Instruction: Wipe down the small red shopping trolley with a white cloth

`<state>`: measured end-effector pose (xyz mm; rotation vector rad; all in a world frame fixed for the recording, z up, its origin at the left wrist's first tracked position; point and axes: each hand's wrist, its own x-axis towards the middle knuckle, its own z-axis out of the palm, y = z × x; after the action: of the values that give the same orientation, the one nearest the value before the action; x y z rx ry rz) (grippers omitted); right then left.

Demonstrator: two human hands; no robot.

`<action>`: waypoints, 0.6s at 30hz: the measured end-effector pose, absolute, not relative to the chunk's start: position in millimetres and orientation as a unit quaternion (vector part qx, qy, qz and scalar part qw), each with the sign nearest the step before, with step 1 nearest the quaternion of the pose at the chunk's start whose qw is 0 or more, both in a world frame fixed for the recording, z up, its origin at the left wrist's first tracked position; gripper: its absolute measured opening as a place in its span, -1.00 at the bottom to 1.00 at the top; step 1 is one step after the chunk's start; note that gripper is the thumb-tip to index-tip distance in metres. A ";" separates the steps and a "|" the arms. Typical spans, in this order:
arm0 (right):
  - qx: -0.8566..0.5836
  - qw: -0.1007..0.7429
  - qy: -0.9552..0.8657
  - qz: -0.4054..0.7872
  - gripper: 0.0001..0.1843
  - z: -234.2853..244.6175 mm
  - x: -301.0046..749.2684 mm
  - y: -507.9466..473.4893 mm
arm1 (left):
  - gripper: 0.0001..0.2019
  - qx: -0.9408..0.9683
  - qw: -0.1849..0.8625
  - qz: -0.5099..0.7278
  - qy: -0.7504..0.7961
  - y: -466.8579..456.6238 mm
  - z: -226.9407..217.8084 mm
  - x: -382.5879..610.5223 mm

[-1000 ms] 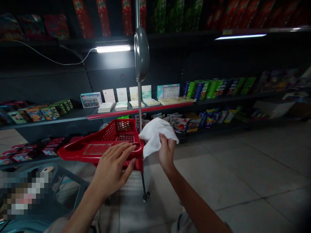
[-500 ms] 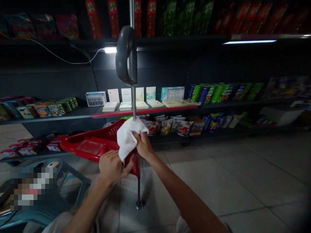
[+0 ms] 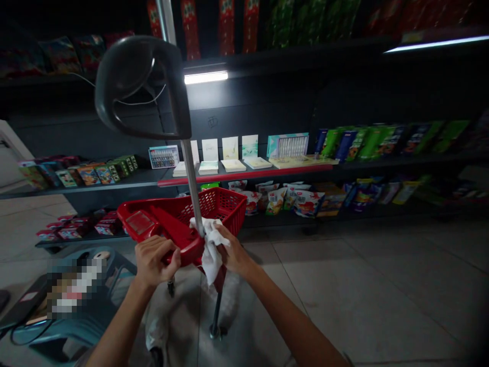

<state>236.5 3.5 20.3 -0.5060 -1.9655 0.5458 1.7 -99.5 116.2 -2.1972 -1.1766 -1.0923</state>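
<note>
A red plastic shopping basket (image 3: pixel 221 206) on a wheeled frame stands in front of me, with a metal pole (image 3: pixel 193 188) rising to a dark grey loop handle (image 3: pixel 133 84). My left hand (image 3: pixel 155 260) grips the basket's near red rim. My right hand (image 3: pixel 231 250) presses a crumpled white cloth (image 3: pixel 210 250) against the base of the pole, where it meets the basket. The fingers of both hands are closed.
Dark shop shelves run across the back with cards, paint sets (image 3: pixel 164 156) and colourful packets (image 3: pixel 305 199). A strip light (image 3: pixel 206 77) glows above. A blue-grey plastic stool (image 3: pixel 95 316) stands at the lower left. Grey floor tiles spread to the right.
The basket has turned, so the loop handle now faces me at the upper left. My right hand slid the cloth down the pole to its base. My left hand moved along the rim.
</note>
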 end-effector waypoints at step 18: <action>-0.416 0.453 -0.764 0.193 -0.42 -13.8 270.4 75.4 | -0.63 -0.661 0.150 -0.420 -0.603 -85.7 117.1 -77.7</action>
<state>270.4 75.4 -13.8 -1.0275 -1.8873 0.4760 -77.7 -85.7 117.1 -1.8992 -1.7331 -1.2081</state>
